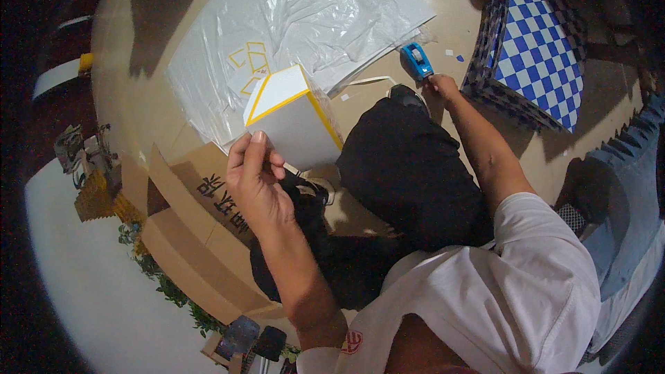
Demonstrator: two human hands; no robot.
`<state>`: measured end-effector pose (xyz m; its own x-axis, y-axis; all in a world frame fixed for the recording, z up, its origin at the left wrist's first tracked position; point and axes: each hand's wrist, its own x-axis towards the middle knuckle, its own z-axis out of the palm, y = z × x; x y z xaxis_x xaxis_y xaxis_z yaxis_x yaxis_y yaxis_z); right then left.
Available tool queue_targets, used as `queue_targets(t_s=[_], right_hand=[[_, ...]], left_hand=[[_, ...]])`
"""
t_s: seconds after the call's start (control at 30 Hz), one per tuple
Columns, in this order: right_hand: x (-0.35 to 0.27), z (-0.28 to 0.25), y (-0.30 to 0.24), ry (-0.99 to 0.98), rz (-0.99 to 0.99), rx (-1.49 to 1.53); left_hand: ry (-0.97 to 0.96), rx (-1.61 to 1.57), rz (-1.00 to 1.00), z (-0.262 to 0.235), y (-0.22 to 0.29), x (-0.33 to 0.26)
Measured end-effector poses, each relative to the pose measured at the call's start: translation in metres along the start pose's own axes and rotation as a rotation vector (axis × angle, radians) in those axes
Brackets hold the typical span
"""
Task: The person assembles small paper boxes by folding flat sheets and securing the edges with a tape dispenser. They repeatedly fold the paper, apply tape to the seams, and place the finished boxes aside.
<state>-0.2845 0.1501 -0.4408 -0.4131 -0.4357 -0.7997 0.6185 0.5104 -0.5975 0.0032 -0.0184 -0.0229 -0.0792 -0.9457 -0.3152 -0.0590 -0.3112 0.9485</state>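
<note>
My left hand [255, 173] grips the lower edge of a white box with yellow taped edges [291, 116], holding it up over my lap. My right hand [442, 85] reaches out to the floor and its fingers rest on a blue tape dispenser [416, 60]. Whether that hand has closed around the dispenser cannot be told. A strip of white tape [370, 81] lies on the floor just left of the dispenser. My dark trouser leg [409, 166] lies between the two arms.
White sheets under clear plastic film [305, 14] lie on the floor ahead, with yellow frame cut-outs [251, 66]. A blue-and-white checkered box [537, 45] stands at the right. An open cardboard carton [194, 228] sits at my left. Another person's blue-jeaned leg [623, 187] is at the far right.
</note>
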Motion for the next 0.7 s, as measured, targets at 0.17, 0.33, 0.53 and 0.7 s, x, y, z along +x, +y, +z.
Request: queue_targets(t_s=[0.17,0.33,0.53,0.7], right_hand=[[0.004,0.002,0.009,0.033,-0.177,-0.606],[0.011,-0.013,0.051,0.007,-0.264,-0.508],[-0.065,0.049,-0.069,-0.252,-0.405,-0.162],[-0.154,0.127,-0.196,-0.375,-0.832,-0.198]], left_hand=[[0.036,-0.049,0.005,0.0,0.002,-0.002],[0.051,-0.087,0.005,-0.006,0.003,0.0],[0.086,-0.169,0.077,-0.009,0.01,-0.002],[0.096,-0.269,0.122,-0.014,0.022,-0.009]])
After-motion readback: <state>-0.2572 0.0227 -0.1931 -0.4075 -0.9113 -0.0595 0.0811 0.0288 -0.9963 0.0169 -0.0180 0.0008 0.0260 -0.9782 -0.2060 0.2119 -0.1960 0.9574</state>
